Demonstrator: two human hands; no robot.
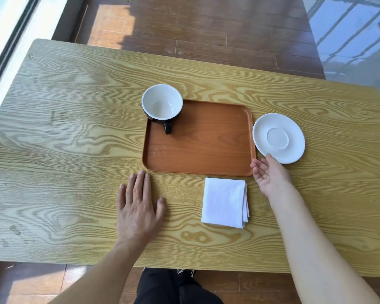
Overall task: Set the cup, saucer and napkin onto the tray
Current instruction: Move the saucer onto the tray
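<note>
Nearest the camera, two bare forearms are reaching in over the front edge of the tabletop, with dark trousers and a shoe partly showing below that edge. On the near side, the left hand is lying flat, palm down, fingers spread and gripping nothing; its fingertips are pointing toward the near left corner of the tray and stopping just short of it. Between the two arms, the folded white napkin is resting on the bare wood, just in front of the tray's near rim and apart from both hands. Further right, the right hand is turning palm up and to the left, fingers loosely curled and open, holding nothing. Its fingertips are meeting the near edge of the white saucer; whether they are pressing it or only brushing it is hard to make out. That saucer is sitting on the tabletop just beside the tray's right rim. Beyond it, the cup, white inside and dark outside, is standing upright in the tray's far left corner, handle pointing toward the camera, its body hiding that corner. Past the far table edge, a brown plank floor is showing.
</note>
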